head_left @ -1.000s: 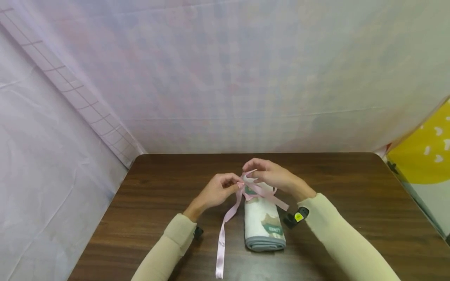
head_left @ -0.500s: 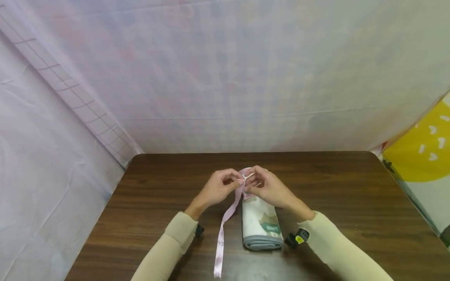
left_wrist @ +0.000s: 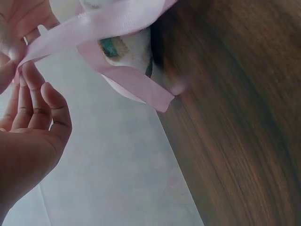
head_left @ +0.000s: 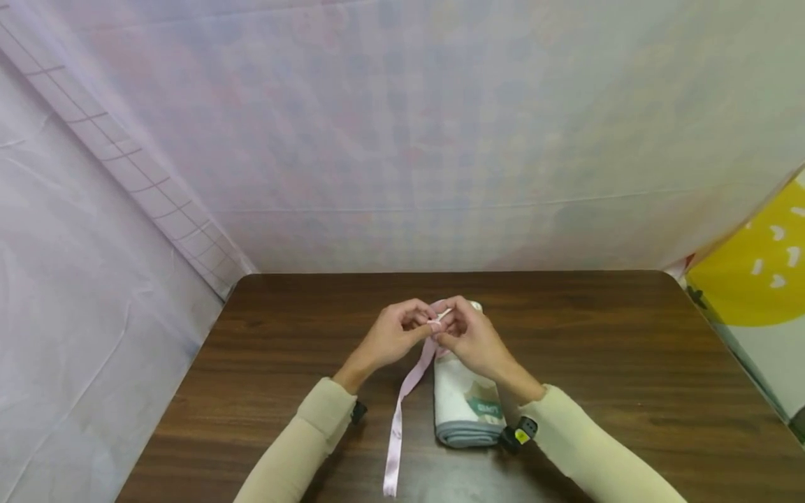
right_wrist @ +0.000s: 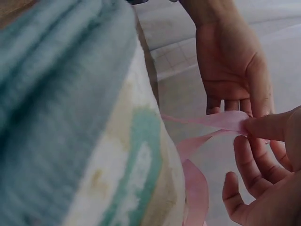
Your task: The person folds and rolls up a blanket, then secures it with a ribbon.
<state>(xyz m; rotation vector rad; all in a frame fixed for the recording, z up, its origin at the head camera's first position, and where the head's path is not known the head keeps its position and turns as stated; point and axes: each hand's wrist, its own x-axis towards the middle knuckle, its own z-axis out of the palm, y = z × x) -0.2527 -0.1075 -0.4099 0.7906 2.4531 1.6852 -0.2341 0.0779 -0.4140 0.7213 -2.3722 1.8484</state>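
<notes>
A rolled towel (head_left: 462, 391), white with green and tan print and a grey-blue edge, lies lengthwise on the table. A pink satin ribbon (head_left: 393, 447) goes round its far part, one long tail hanging down to the left. My left hand (head_left: 388, 337) pinches the ribbon between thumb and fingers above the towel's far left side. Meeting it there, my right hand (head_left: 476, 342) also pinches the ribbon, fingertips against the left ones. In the right wrist view the raised ribbon (right_wrist: 225, 121) runs from the towel (right_wrist: 136, 155) up to both hands. A loose ribbon end (left_wrist: 141, 89) shows in the left wrist view.
The dark wood table (head_left: 283, 335) reaches back to a pale checked curtain (head_left: 402, 140). White sheeting (head_left: 75, 293) hangs at the left. A yellow patterned cloth (head_left: 755, 279) is beyond the table's right edge.
My right hand has come down and left, closing in on the left hand and taking the ribbon between its fingertips. The left hand and the towel stay nearly in place.
</notes>
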